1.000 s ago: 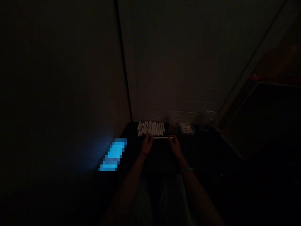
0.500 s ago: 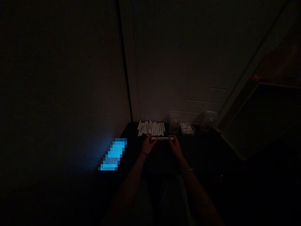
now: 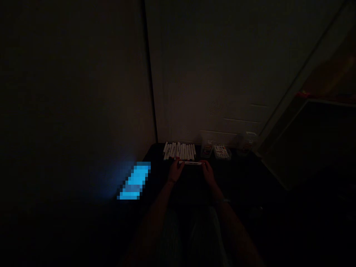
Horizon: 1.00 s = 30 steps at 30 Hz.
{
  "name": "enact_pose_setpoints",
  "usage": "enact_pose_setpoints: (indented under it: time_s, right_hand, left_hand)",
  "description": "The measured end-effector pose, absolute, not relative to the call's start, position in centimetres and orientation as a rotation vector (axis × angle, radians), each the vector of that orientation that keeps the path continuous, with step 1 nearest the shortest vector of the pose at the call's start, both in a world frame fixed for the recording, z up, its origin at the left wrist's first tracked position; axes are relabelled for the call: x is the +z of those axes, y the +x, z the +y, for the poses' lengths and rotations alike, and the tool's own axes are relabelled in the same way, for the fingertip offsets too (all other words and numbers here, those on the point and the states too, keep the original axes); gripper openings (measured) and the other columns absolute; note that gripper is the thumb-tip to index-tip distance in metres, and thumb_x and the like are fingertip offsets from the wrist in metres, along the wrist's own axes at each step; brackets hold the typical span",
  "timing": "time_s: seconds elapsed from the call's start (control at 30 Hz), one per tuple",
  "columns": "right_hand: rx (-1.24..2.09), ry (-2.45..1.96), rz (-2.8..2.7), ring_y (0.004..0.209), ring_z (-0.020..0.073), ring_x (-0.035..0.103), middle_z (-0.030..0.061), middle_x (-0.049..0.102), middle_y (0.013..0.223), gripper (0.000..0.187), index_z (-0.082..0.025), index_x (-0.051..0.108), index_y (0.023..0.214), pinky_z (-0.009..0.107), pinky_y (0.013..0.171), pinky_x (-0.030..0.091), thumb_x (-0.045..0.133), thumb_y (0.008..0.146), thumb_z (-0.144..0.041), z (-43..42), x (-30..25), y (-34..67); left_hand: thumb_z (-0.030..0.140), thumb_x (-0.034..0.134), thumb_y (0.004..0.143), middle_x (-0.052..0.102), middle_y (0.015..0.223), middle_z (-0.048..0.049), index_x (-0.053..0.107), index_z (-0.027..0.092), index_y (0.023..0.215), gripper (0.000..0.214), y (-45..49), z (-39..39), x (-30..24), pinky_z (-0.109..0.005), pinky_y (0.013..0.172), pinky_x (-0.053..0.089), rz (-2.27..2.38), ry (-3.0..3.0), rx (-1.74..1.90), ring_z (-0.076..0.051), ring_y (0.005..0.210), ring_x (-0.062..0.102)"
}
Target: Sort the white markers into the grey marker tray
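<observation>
A white marker (image 3: 192, 163) with dark print lies level between my two hands, above a dark tabletop. My left hand (image 3: 175, 171) is closed on its left end, and my right hand (image 3: 207, 172) pinches the right end. Just beyond my left hand, a row of several white markers (image 3: 179, 150) lies side by side near the wall. Dim light hides the finer detail of my fingers and of the print.
Behind my right hand stand a clear plastic case (image 3: 207, 149), a clear tray of white markers (image 3: 221, 152) and another clear case (image 3: 247, 142). A blue glowing, pixelated panel (image 3: 135, 181) is at the left. A wall (image 3: 189, 92) rises behind the dark table (image 3: 236, 181).
Both hands still hold the marker at its ends. The marker has turned slightly, so its dark print shows differently. The view has shifted a little.
</observation>
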State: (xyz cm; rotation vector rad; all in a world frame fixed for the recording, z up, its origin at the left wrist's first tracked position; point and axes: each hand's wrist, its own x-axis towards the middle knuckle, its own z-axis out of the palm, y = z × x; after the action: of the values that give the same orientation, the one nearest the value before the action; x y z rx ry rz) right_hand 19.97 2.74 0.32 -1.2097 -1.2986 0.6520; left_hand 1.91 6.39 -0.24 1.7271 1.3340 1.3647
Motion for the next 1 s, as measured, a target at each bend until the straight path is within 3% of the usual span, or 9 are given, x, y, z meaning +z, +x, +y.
enact_pose_setpoints:
  time_s: [0.13,0.43,0.8,1.0]
  right_hand:
    - [0.668,-1.217,-1.307,0.069,0.0134,0.05,-0.0005,0.058,0.074,0.031,-0.021,0.058,0.09,0.023,0.063,0.039,0.039,0.08,-0.043,2.84,0.27,19.95]
    - [0.691,-1.215,-1.304,0.075,0.015,0.052,0.0016,0.06,0.083,0.033,-0.019,0.058,0.087,0.023,0.066,0.041,0.052,0.071,-0.047,2.56,0.75,19.65]
    - [0.629,-1.218,-1.332,0.073,0.0135,0.05,0.0008,0.057,0.08,0.031,-0.019,0.055,0.091,0.022,0.066,0.039,0.039,0.08,-0.043,2.78,0.02,20.24]
    - [0.653,-1.253,-1.318,0.069,0.0134,0.05,0.0006,0.057,0.077,0.032,-0.019,0.056,0.09,0.022,0.061,0.039,0.041,0.078,-0.045,3.03,-0.1,20.35]
  left_hand:
    - [0.038,0.047,0.076,0.059,0.097,-0.0051,0.055,0.017,0.089,0.026,1.74,6.55,-0.46,-0.026,0.08,0.04,1.322,1.752,1.387,-0.015,0.087,0.055]
    - [0.037,0.047,0.077,0.059,0.095,-0.0053,0.054,0.017,0.09,0.025,1.79,6.66,-0.71,-0.028,0.082,0.04,1.312,1.742,1.372,-0.016,0.088,0.054]
    - [0.035,0.038,0.082,0.061,0.088,-0.0033,0.056,0.017,0.088,0.026,1.62,6.77,-0.84,-0.027,0.079,0.041,1.356,1.848,1.311,-0.016,0.084,0.056]
    - [0.034,0.04,0.08,0.061,0.084,-0.0022,0.056,0.017,0.088,0.025,1.61,6.71,-0.78,-0.025,0.075,0.041,1.364,1.865,1.316,-0.014,0.079,0.056]
